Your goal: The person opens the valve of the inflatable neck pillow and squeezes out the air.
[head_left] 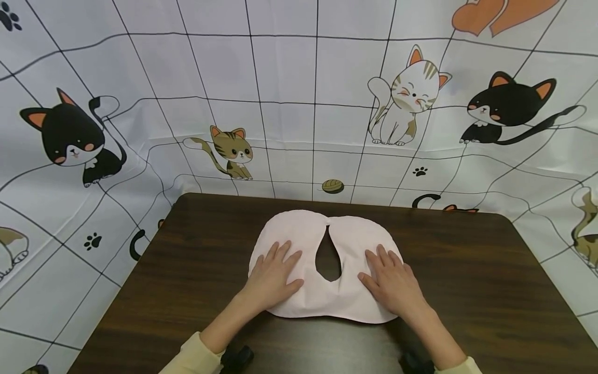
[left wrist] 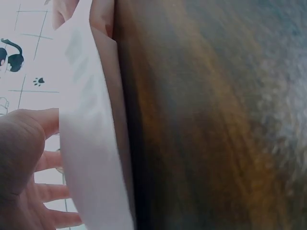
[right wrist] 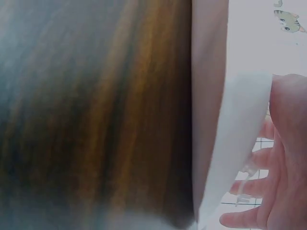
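Observation:
A pale pink neck pillow [head_left: 310, 298] lies flat on the table, its two rounded lobes meeting at the far side around a teardrop-shaped opening. My left hand [head_left: 273, 275] rests on the left lobe with fingers spread. On the right lobe my right hand [head_left: 392, 280] lies with its fingers extended. In the left wrist view, the pillow's side [left wrist: 96, 120] stands beside my left hand [left wrist: 29, 158]. The right wrist view shows my right hand [right wrist: 288, 167] against the pillow's pale edge [right wrist: 240, 124]. Part of each lobe is hidden under the hands.
The dark wood-grain table [head_left: 196, 259] extends around the pillow on all sides. Behind it and at both sides hangs a white curtain [head_left: 289, 67] with grid lines and printed cats. Two dark objects [head_left: 236, 358] show near my wrists at the front edge of the view.

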### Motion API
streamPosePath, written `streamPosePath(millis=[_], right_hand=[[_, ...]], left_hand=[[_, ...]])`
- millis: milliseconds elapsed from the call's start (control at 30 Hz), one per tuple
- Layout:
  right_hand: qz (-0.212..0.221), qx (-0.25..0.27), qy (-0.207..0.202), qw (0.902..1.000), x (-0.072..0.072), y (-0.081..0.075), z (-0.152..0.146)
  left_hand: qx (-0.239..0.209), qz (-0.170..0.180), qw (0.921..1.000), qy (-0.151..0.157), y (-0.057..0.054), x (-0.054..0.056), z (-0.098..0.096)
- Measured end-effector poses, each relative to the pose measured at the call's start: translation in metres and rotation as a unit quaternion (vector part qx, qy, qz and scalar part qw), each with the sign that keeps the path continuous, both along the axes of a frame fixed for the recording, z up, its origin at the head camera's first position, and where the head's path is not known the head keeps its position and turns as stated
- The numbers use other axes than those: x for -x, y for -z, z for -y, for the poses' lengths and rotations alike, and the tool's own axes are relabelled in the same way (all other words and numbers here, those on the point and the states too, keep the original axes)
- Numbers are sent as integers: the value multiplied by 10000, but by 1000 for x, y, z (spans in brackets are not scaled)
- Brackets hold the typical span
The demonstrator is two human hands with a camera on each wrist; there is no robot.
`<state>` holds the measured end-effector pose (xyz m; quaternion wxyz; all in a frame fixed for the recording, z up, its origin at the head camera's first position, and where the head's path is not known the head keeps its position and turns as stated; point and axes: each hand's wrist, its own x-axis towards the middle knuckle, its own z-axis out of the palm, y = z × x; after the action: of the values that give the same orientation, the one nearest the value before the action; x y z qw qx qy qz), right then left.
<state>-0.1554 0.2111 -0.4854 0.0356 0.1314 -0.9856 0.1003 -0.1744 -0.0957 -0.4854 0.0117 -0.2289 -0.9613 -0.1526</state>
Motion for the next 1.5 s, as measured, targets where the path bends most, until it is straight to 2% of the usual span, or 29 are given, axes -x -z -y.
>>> streamPosePath(millis=[233, 433, 567, 800, 1100, 1500], right_hand=[[-43, 140, -10, 9999, -6, -7, 0], [-154, 130, -254, 9995, -12, -5, 1], [-192, 111, -419, 9989, -16, -3, 3], [-49, 96, -663, 9977, -22, -1, 7], [23, -20, -575, 9983, -26, 3, 7], [213, 4, -474, 9986, -27, 7, 7]], left_hand=[[25, -143, 9999, 9, -11, -7, 0], [30, -188, 9997, 119, -24, -17, -7], [-15, -149, 9997, 196, -26, -20, -13], [66, -135, 9995, 260, -18, -22, -17], [226, -92, 9995, 190, -4, -22, -16], [236, 55, 9996, 157, 4, -23, -15]])
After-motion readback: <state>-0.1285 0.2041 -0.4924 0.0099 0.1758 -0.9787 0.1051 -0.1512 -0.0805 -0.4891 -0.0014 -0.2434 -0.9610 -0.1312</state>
